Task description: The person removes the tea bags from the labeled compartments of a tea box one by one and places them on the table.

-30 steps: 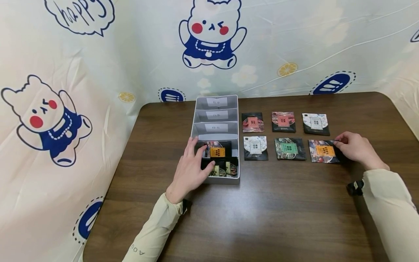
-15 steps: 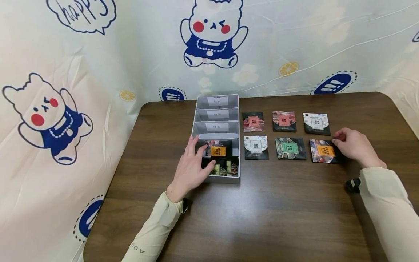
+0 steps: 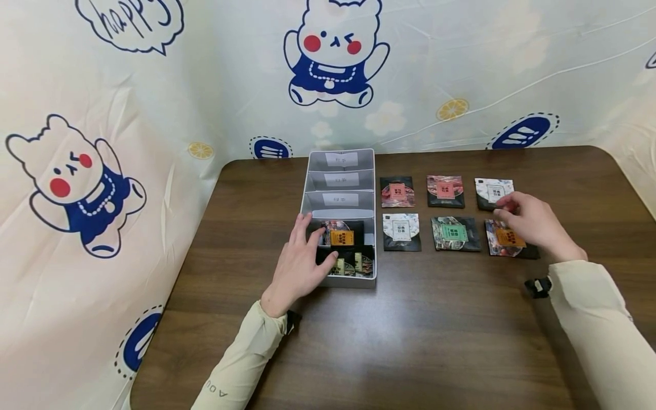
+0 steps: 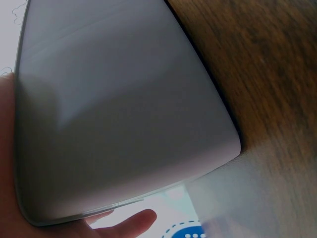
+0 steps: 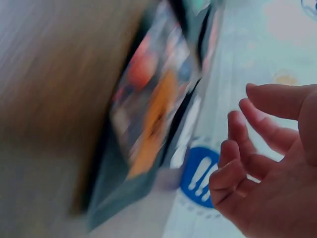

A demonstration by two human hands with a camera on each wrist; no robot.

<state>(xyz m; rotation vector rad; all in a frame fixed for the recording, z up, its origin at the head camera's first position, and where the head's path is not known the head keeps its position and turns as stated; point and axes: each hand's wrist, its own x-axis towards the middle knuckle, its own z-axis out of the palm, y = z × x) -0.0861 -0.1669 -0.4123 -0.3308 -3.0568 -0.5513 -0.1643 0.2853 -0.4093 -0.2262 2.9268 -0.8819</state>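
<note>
My left hand (image 3: 293,272) rests on the left rim of a grey divided box (image 3: 353,283), fingers spread and thumb reaching over its front compartment. In the left wrist view the box's smooth outer wall (image 4: 124,124) fills most of the picture. My right hand (image 3: 537,225) hovers over the orange-labelled tea packet (image 3: 504,232), partly hiding it. Its fingertips are close to the near edge of a white-labelled tea packet (image 3: 494,192). In the right wrist view, thumb and loosely bent fingers stand apart with nothing between them, beside the blurred orange-labelled packet (image 5: 153,119).
Two red-labelled packets (image 3: 397,192), another white one (image 3: 401,232) and a green one (image 3: 455,233) lie right of the box. Inside are an orange packet (image 3: 341,234) and yellow-green packets (image 3: 359,263); its back compartments bear paper labels (image 3: 342,180). Patterned cloth (image 3: 410,68) hangs behind the table.
My right hand has left the right edge of the orange-labelled packet and moved left and away from me, toward the white-labelled packet. The left hand stays on the box.
</note>
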